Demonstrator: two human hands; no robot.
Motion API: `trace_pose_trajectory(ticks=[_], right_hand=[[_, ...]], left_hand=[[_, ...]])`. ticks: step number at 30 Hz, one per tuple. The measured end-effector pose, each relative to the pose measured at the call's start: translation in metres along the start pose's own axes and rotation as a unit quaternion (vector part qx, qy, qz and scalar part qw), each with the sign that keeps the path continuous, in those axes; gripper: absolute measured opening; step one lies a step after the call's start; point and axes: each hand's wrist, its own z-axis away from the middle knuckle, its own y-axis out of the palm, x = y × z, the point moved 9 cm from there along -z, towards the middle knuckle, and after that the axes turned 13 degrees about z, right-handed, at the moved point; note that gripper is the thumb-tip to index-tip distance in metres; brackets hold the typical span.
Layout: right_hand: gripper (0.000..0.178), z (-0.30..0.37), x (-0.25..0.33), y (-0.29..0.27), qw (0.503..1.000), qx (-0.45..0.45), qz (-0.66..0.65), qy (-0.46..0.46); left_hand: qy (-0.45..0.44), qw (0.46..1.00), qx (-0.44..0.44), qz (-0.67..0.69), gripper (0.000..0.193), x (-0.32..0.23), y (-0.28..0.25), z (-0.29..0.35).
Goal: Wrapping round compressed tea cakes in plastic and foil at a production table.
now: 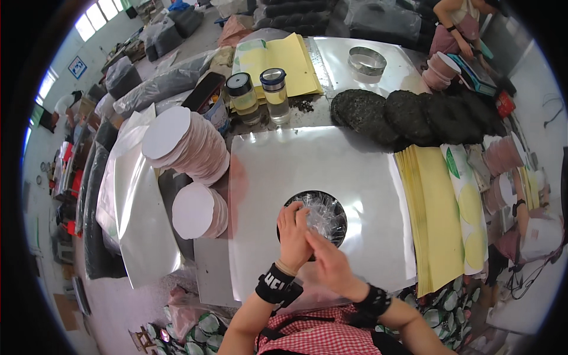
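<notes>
A round ring mould (343, 236) with a dark rim lies on the shiny metal sheet in front of me. Crumpled clear plastic film (322, 216) fills it, and what lies under the film is hidden. My left hand (292, 234) is at the ring's left side, its fingers bent closed at the edge of the film. From the lower right my right hand (332, 267) reaches over the near rim, fingers stretched out. Its fingertips meet the left hand beside the film. Black bands wrap both wrists.
Stacks of round white paper discs (188, 142) stand left. Yellow paper sheets (435, 219) lie right. Dark round cakes (408, 115), two lidded bottles (275, 97) and another metal ring (367, 61) are beyond the metal sheet (260, 177). Co-workers (458, 29) sit at the right.
</notes>
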Motion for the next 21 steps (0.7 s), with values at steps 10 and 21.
trace_pose_trajectory(ticks=[10,21], right_hand=[[0.013,-0.032,-0.060,0.018,0.970,0.185,0.157,-0.024],[0.008,-0.051,-0.273,-0.184,0.898,-0.099,0.424,0.063]], left_hand=[[0.044,0.956,0.239,-0.165,0.074,-0.012,0.044,0.010],[0.060,0.937,0.295,-0.177,0.080,-0.020,0.048,0.010]])
